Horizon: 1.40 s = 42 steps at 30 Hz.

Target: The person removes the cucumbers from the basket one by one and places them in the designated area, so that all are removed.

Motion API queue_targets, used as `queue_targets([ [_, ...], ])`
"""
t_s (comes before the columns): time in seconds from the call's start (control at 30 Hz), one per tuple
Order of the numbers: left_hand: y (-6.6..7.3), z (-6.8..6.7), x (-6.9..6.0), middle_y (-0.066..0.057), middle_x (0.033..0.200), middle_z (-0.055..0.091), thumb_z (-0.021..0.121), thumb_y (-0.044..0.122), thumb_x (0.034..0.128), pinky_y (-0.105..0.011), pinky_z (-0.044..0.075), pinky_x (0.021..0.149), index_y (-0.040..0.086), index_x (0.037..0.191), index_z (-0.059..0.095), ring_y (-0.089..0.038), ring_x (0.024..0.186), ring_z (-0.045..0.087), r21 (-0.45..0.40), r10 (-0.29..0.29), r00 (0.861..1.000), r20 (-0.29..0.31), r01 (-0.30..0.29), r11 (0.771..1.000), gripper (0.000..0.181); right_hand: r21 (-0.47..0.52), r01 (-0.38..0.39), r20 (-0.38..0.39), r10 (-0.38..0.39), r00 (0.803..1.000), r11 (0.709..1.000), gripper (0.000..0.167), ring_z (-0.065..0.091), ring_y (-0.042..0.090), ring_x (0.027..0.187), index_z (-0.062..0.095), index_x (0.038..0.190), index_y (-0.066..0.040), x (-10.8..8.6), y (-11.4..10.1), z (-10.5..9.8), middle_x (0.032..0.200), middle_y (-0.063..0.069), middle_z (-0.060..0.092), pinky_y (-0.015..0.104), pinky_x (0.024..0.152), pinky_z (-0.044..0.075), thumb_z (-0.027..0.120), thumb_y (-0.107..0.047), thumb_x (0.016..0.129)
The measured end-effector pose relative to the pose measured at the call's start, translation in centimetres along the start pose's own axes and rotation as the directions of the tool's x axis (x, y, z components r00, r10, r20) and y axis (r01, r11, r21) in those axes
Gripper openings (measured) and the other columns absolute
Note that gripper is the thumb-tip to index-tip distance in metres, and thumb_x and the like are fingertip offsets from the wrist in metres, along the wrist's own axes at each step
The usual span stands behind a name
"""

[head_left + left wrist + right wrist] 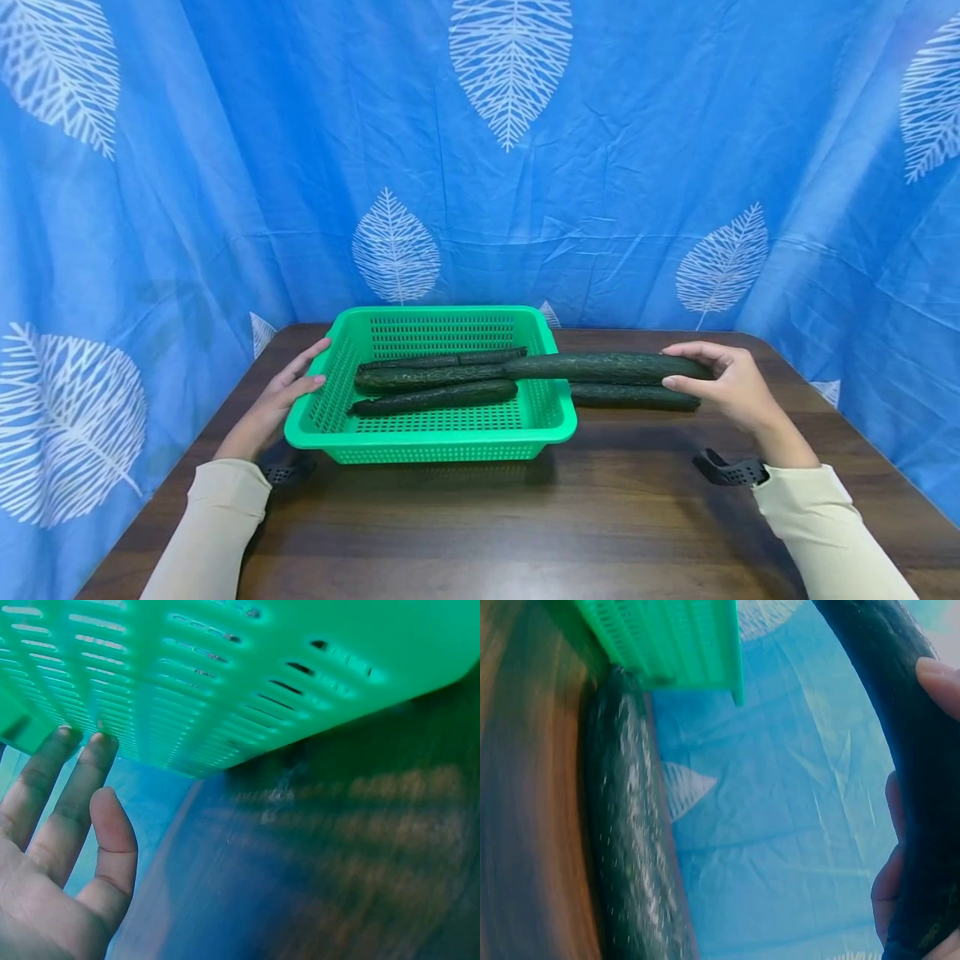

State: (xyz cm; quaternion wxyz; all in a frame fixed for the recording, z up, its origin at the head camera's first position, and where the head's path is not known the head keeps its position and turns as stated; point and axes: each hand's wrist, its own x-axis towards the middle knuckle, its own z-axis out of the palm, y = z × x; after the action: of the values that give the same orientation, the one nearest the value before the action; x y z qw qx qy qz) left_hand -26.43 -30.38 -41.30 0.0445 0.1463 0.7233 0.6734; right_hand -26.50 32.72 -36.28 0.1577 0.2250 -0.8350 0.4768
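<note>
A long dark green cucumber (600, 367) is held level by my right hand (731, 387), which grips its right end between thumb and fingers. Its left part reaches over the right rim of a green plastic basket (450, 437). Inside the basket lie 3 cucumbers (442, 398), side by side. Another cucumber (634, 825) rests on the table below the held one, its left end hidden by the basket in the head view. My left hand (281, 396) is at the basket's left side; in the left wrist view its extended fingers (75, 799) touch the slotted outer wall.
The brown wooden table (465, 533) carries the basket. Blue curtains (630, 158) with white leaf prints stand behind the table and at both sides. A black strap (731, 471) is on the right wrist.
</note>
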Motion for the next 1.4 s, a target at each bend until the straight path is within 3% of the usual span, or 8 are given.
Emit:
queue_targets([
  [0.27,-0.1,-0.1,0.0,0.013,0.141,0.052,0.047,0.019,0.1162,-0.029,0.060,0.087,0.018,0.176,0.015,-0.006,0.113,0.068,-0.005,-0.009,1.000,-0.007,0.009,1.000,0.068,0.027,-0.012,0.016,0.012,1.000,1.000,0.036,0.067,0.000,0.107,0.075,0.127,0.004,-1.2,1.2,-2.1,0.122,-0.020,0.072,0.018,0.077,0.056,0.077,0.013,0.092],
  [0.63,0.1,0.0,-0.1,0.015,0.143,0.048,0.048,0.021,0.1164,-0.027,0.060,0.088,0.018,0.176,0.016,-0.004,0.114,0.067,0.025,-0.001,1.000,-0.006,0.001,1.000,0.067,-0.005,-0.106,0.010,0.106,0.994,0.994,0.036,0.068,-0.002,0.103,0.076,0.128,-0.001,-2.8,2.5,-4.4,0.121,-0.023,0.071,0.018,0.075,0.056,0.078,0.010,0.093],
  [1.07,-0.3,0.0,-0.1,0.015,0.137,0.061,0.047,0.017,0.1159,-0.029,0.062,0.087,0.020,0.176,0.017,-0.009,0.110,0.072,-0.067,0.016,1.000,0.024,-0.014,0.998,0.068,0.010,-0.185,0.028,0.185,0.982,0.983,0.038,0.066,-0.005,0.101,0.080,0.125,-0.012,-3.8,4.7,-7.1,0.119,-0.028,0.069,0.018,0.074,0.057,0.075,0.010,0.095],
  [1.4,-0.2,-0.1,-0.1,0.015,0.137,0.060,0.048,0.019,0.1162,-0.029,0.062,0.085,0.023,0.176,0.021,-0.008,0.108,0.072,-0.048,0.009,1.000,0.011,-0.008,0.999,0.066,-0.075,-0.243,0.051,0.247,0.968,0.967,0.031,0.065,-0.004,0.098,0.080,0.124,-0.016,-4.4,6.6,-6.9,0.115,-0.032,0.067,0.023,0.074,0.058,0.080,-0.001,0.096],
])
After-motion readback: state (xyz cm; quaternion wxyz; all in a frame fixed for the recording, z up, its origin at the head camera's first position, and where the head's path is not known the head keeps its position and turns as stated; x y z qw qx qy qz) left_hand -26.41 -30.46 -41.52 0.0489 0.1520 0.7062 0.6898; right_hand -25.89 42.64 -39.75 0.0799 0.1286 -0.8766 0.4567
